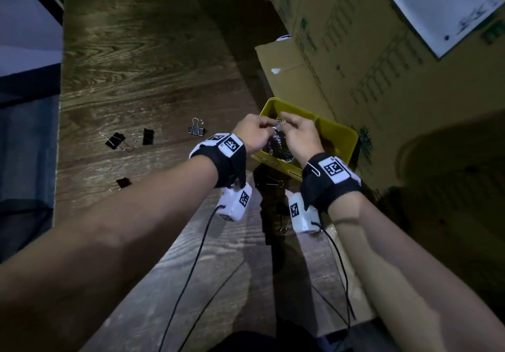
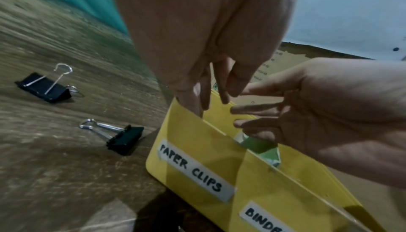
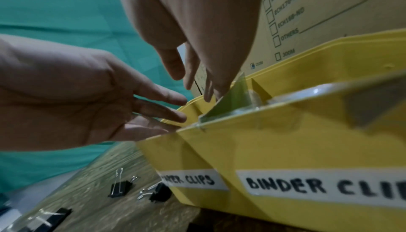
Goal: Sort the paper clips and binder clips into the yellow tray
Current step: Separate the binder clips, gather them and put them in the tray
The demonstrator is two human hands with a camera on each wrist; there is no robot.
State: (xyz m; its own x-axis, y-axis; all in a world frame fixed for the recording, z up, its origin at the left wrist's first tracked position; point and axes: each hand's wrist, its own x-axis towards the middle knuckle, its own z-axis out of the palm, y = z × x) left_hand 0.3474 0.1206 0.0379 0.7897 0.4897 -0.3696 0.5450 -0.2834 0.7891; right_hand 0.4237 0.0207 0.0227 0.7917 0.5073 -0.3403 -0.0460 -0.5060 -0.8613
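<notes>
The yellow tray (image 1: 336, 136) stands at the table's right, labelled "PAPER CLIPS" (image 2: 193, 171) and "BINDER CLI..." (image 3: 318, 186). Both hands hover over its paper-clip side, above a heap of coloured paper clips (image 1: 277, 145). My left hand (image 1: 269, 127) and right hand (image 1: 284, 123) meet fingertip to fingertip and pinch a small bunch of paper clips (image 1: 277, 125) between thumb and forefinger. The other fingers stay stretched out in both wrist views. Several black binder clips (image 1: 196, 129) (image 1: 148, 136) (image 1: 115, 140) lie on the wood to the left.
Cardboard boxes (image 1: 341, 37) rise just behind and right of the tray. One more binder clip (image 1: 123, 182) lies nearer me, and another (image 1: 276, 183) in the shadow in front of the tray. A paper clip (image 1: 314, 170) hangs on my right wrist strap. The table's left edge (image 1: 58, 133) drops off.
</notes>
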